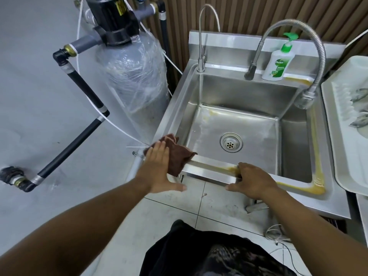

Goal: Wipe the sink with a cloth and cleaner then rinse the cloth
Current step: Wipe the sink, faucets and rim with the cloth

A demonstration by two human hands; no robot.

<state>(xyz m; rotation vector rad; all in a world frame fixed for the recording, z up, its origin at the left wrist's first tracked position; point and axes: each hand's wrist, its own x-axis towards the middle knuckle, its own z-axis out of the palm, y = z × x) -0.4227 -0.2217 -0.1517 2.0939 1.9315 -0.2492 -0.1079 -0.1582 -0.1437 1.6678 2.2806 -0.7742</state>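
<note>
A steel sink point(201, 166) stands in front of me, its drain point(231, 144) in the middle of the basin. A yellow-orange smear point(316, 172) runs along its right rim, front right corner and part of the front rim. A brown cloth point(177, 156) lies over the sink's front left corner. My left hand point(159, 168) presses flat on the cloth, fingers spread. My right hand point(251, 180) grips the front rim of the sink, thumb under the edge. A white pump bottle with a green top point(277, 62) stands on the back ledge.
A flexible steel faucet point(306, 96) arches over the basin's right side; a thin gooseneck tap point(201, 46) rises at the back left. A plastic-wrapped tank point(135, 76) with black pipes stands left of the sink. A white tray point(348, 136) lies on the right.
</note>
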